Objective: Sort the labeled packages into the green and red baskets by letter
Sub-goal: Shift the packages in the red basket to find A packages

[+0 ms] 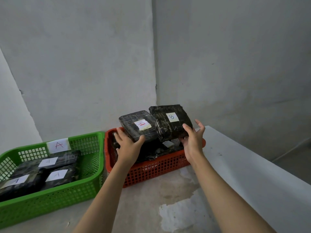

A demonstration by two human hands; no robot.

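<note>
**Two B packages over the red basket**

The left hand (127, 145) grips the red-lettered B package (138, 126) by its near corner; the right hand (193, 140) props the blue-lettered B package (170, 122) from beneath, fingers spread loosely. Both hang above the red basket (151, 170). The green basket (80, 185) holds A packages. The taped wrap looks slick and the blocks stiff, probably weighty; supporting them from under the edges seems safest.

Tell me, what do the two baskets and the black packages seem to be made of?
Green basket and red basket: likely moulded plastic, with uniform colour and a grid of holes. Packages, such as the B package: glossy dark film or tape wrap, creased; the inside is hidden.
</note>
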